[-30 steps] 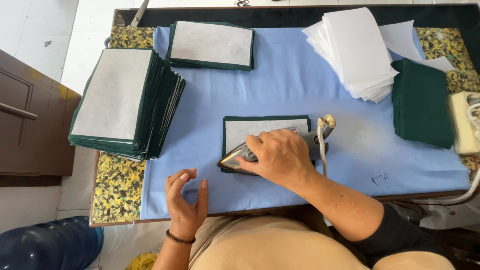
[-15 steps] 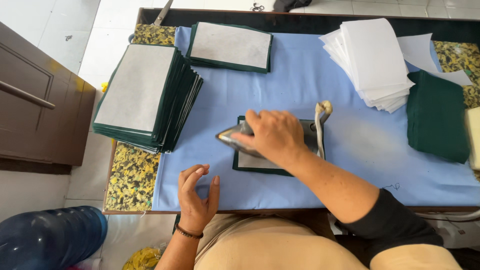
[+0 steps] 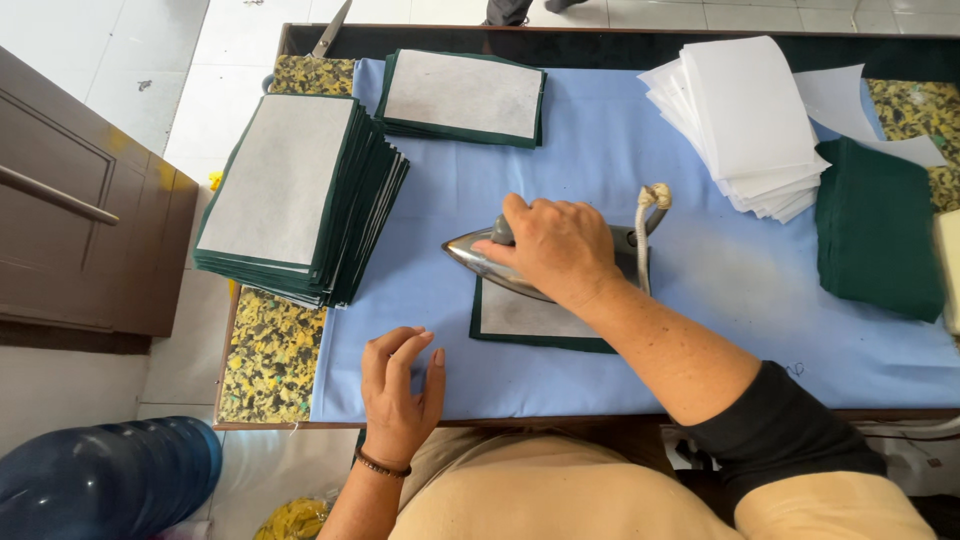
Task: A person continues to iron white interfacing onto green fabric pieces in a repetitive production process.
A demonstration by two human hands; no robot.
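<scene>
ok so from my feed: my right hand is wrapped tight around the handle of a metal iron; the iron sits on a dark green fabric piece with a pale grey lining on top, lying just in from the near edge of the table, about the middle of it; the iron's pointed nose aims toward the left edge and its cord loops up at the back end.

my left hand is holding nothing — fingers loosely curled, resting on the blue cloth near the near-left corner, close to the green piece but apart from it.

the rest: a tall stack of the same green lined pieces sits at the left edge, slightly fanned out; a smaller stack of green lined pieces lies at the far edge; a pile of white sheets toward the far right; a stack of plain green fabric by the right edge — well apart from the iron; scissors poke out at the far-left corner; a blue water jug stands on the floor off the near-left corner.
</scene>
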